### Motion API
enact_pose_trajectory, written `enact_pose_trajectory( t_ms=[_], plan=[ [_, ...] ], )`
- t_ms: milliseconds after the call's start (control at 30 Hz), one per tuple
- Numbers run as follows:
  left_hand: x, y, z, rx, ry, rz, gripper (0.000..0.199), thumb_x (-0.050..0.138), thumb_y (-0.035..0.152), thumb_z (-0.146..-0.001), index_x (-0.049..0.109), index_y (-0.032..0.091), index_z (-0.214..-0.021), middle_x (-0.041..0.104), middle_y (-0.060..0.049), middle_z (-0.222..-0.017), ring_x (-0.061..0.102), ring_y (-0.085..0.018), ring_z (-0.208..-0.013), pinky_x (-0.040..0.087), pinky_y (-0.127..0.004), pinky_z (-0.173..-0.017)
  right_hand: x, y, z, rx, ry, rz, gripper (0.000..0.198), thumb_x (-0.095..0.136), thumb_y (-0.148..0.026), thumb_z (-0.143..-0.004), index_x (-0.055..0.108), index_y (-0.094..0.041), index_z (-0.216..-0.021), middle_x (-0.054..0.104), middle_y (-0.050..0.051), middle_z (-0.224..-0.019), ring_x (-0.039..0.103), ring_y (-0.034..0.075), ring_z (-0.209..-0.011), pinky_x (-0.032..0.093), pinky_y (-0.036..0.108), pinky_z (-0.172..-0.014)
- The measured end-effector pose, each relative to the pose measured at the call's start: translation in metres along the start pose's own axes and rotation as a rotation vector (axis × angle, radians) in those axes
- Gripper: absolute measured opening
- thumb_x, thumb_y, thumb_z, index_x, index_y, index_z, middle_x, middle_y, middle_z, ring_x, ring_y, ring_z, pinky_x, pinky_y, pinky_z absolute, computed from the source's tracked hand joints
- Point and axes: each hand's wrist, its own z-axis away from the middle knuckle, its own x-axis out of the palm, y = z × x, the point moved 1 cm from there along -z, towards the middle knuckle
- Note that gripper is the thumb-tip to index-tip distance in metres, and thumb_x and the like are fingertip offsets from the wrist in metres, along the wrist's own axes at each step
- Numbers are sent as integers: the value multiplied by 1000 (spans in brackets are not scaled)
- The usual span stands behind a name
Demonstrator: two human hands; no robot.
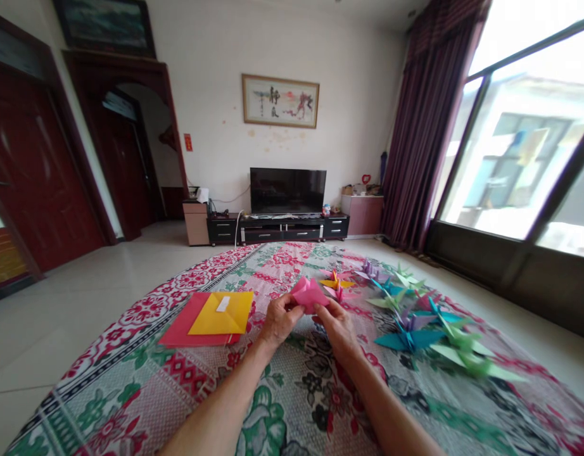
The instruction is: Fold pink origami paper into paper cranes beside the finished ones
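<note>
A partly folded sheet of pink origami paper point(309, 293) is held up between both hands, above the patterned tablecloth. My left hand point(279, 318) pinches its left lower corner between thumb and fingers. On the other side, my right hand point(338, 322) grips the right lower edge in the same way. Just beyond the right hand sit a yellow-orange paper crane point(336, 282) and a pink paper crane point(340, 292). To the left of my hands lies a stack of red paper point(180, 322) with yellow paper point(232, 318) on top, bearing a small white piece point(223, 304).
Several folded cranes in blue point(409, 337), green point(473, 354) and purple point(370, 270) spread over the table's right side. The round table's floral cloth point(201, 392) reaches its curved edge. Farther off, a television point(288, 191) stands on a low black cabinet point(273, 232).
</note>
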Motion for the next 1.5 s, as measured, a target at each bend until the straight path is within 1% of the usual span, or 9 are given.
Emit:
enact_pose_trajectory(
  t_ms=[167, 300, 433, 633, 767, 900, 1067, 1333, 1500],
  plan=[
    [1, 7, 1, -33, -75, 144, 14, 56, 22, -65, 65, 12, -71, 57, 1, -57, 46, -9, -53, 35, -20, -53, -4, -1, 1, -5, -33, 22, 33, 63, -44, -67, 66, -16, -84, 63, 1, -71, 52, 14, -64, 40, 24, -60],
    [2, 5, 2, -86, -103, 222, 14, 55, 20, -64, 65, 12, -70, 55, 2, -56, 44, -8, -53, 35, -20, -53, -4, 0, 3, 63, -91, -160, 31, 63, -40, -68, 65, -21, -92, 65, 2, -84, 56, 15, -74, 43, 25, -68],
    [2, 3, 3, -137, -133, 275, 19, 54, 20, -64, 66, 13, -76, 59, 0, -62, 47, -9, -57, 38, -20, -55, -4, 3, 3, 107, -140, -278, 25, 65, -38, -68, 65, -22, -87, 65, 2, -87, 58, 15, -78, 44, 28, -74],
    [2, 3, 2, -193, -121, 256, 20, 55, 24, -65, 66, 14, -78, 60, -1, -64, 50, -10, -59, 40, -21, -56, -4, 6, 0, 67, -96, -155, 25, 64, -40, -69, 65, -18, -82, 64, 1, -76, 55, 12, -67, 42, 23, -63],
    [2, 2, 1, -186, -39, 288, 17, 59, 31, -65, 63, 16, -72, 56, 2, -59, 47, -9, -53, 39, -22, -54, -2, 2, 1, 2, -39, -12, 31, 65, -43, -66, 65, -16, -80, 60, 0, -66, 50, 11, -58, 40, 22, -55],
    [2, 1, 0, -209, -6, 298, 16, 61, 33, -64, 61, 17, -66, 54, 3, -57, 46, -9, -51, 38, -22, -53, 1, -1, 2, -52, 11, 77, 38, 65, -45, -64, 64, -15, -87, 59, -1, -64, 49, 11, -56, 39, 22, -52],
    [2, 1, 0, -215, -40, 327, 22, 61, 31, -64, 64, 15, -79, 56, 1, -62, 47, -8, -53, 38, -21, -53, 2, -2, 2, -41, 71, 91, 50, 67, -45, -61, 60, -14, -99, 60, -2, -63, 49, 10, -53, 40, 22, -50],
    [3, -1, -2, -176, -47, 392, 38, 62, 25, -63, 59, 15, -100, 54, 3, -66, 45, -6, -52, 37, -18, -51, -4, 6, -1, -44, 62, 173, 51, 65, -46, -63, 61, -12, -100, 61, 0, -63, 52, 13, -55, 41, 24, -52],
    [5, -2, -1, -107, -108, 361, 47, 60, 22, -66, 54, 16, -112, 56, 3, -67, 47, -6, -53, 37, -17, -51, -4, 1, 1, -51, 57, 193, 51, 65, -47, -63, 62, -13, -101, 63, 2, -68, 53, 13, -58, 41, 25, -54]
  ],
)
